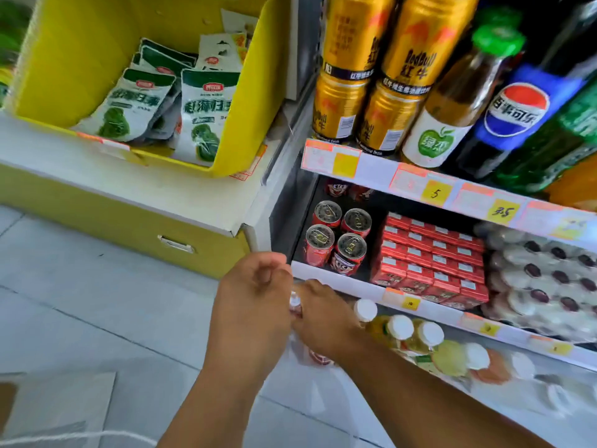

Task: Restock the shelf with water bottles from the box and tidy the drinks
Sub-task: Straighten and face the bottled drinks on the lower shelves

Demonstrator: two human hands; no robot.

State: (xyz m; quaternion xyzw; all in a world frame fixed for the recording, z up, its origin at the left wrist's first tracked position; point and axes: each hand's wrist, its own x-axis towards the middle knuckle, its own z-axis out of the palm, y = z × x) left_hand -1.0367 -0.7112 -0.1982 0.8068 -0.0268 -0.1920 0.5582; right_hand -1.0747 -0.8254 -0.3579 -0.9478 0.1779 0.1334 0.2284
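Beside a yellow box (pixel 226 92) of snack packets (pixel 129 105), a person's left hand (pixel 255 292) and right hand (pixel 323 315) close around a small water bottle (pixel 295 305) at the bottom shelf's (pixel 517 412) left end, fingers curled on it. White-capped drinks (pixel 400 328) stand just beside; a careless push could topple them, or the bottle could slip.

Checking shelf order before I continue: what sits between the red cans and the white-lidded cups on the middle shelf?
Head view: a block of red drink cartons fills the stretch between the red cans and the white-lidded cups.
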